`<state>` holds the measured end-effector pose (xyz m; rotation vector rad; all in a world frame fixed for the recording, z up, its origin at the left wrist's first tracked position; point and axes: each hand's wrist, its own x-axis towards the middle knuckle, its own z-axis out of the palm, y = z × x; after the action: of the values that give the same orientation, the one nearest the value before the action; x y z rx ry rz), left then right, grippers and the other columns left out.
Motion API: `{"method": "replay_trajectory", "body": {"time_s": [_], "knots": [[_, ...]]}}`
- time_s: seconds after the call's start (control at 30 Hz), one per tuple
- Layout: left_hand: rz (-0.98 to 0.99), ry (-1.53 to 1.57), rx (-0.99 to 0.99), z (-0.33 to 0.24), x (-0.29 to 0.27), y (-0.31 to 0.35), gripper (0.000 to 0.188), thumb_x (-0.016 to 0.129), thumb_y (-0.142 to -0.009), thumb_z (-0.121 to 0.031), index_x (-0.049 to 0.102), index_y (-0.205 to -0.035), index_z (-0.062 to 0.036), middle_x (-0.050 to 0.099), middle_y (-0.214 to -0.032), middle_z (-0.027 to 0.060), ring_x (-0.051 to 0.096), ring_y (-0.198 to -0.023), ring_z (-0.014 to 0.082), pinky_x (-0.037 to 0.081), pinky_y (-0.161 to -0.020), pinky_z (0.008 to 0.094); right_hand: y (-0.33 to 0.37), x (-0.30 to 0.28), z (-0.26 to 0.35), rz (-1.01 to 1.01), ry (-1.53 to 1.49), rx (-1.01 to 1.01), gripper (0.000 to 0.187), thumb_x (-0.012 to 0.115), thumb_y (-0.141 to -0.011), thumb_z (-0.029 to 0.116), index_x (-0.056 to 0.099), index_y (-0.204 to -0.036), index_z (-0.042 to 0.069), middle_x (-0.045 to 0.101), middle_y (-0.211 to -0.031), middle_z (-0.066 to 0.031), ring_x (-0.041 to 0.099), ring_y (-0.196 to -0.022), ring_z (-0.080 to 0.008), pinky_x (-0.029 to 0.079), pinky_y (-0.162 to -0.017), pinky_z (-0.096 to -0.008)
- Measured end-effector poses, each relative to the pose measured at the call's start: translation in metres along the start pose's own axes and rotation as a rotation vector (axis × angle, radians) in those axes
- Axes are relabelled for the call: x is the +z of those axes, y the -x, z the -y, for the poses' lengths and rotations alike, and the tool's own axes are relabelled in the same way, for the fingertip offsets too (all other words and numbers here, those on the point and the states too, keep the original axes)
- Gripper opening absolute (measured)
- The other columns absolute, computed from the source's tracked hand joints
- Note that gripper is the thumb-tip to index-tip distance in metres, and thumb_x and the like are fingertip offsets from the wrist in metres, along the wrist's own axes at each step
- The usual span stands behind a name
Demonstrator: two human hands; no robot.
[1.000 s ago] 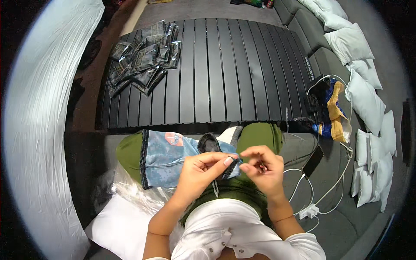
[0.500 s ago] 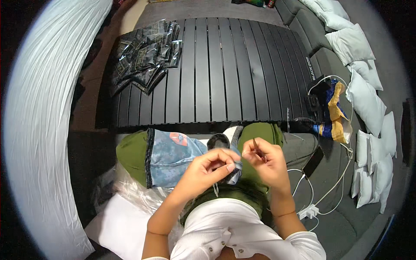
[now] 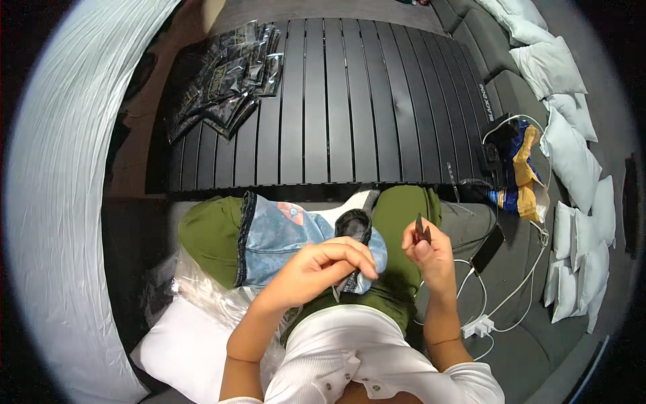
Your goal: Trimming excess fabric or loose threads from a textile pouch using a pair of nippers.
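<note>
L hand (image 3: 323, 269) fingers pinch denim (image 3: 282, 236) on lap; R hand (image 3: 427, 252) just right of it, apart, pinches small dark tool (image 3: 421, 231) pointing up.

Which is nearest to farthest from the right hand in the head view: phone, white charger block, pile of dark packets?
From the right hand:
1. Phone, just to its right on the grey seat.
2. White charger block, lower right, beside the forearm.
3. Pile of dark packets, far upper left on the slatted black table.
</note>
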<state>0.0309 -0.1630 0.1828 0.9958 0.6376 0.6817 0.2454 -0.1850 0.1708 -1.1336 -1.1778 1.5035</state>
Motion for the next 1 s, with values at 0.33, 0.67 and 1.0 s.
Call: {"method": "replay_trajectory", "body": {"time_s": [0.33, 0.67, 1.0], "knots": [[0.014, -0.105, 0.019, -0.001, 0.001, 0.002, 0.024, 0.049, -0.083, 0.002, 0.061, -0.103, -0.0011, 0.055, -0.101, 0.0071, 0.05, -0.096, 0.0143, 0.038, -0.084, 0.0241, 0.006, -0.01, -0.007, -0.013, 0.104, -0.115, 0.042, 0.053, -0.083, 0.043, 0.048, -0.075, 0.002, 0.04, -0.061, 0.0026, 0.034, -0.054, -0.0045, 0.026, -0.047, -0.0193], [-0.063, -0.048, 0.025, 0.0, 0.003, 0.003, 0.023, 0.057, -0.078, 0.0, 0.062, -0.101, -0.0003, 0.055, -0.101, 0.0073, 0.05, -0.089, 0.0125, 0.039, -0.072, 0.0205, 0.009, -0.011, 0.001, 0.202, 0.363, -0.056, 0.032, 0.055, -0.083, 0.031, 0.05, -0.073, 0.001, 0.04, -0.054, -0.0041, 0.036, -0.048, -0.0097, 0.031, -0.045, -0.0247], [-0.027, -0.062, 0.029, 0.001, 0.002, 0.002, 0.024, 0.056, -0.079, 0.002, 0.061, -0.102, 0.0, 0.054, -0.101, 0.0069, 0.049, -0.092, 0.0129, 0.038, -0.077, 0.0218, -0.001, -0.005, -0.007, 0.357, 0.298, 0.045, 0.027, 0.053, -0.085, 0.023, 0.052, -0.069, 0.001, 0.038, -0.05, -0.004, 0.034, -0.046, -0.0097, 0.03, -0.043, -0.026]]}}
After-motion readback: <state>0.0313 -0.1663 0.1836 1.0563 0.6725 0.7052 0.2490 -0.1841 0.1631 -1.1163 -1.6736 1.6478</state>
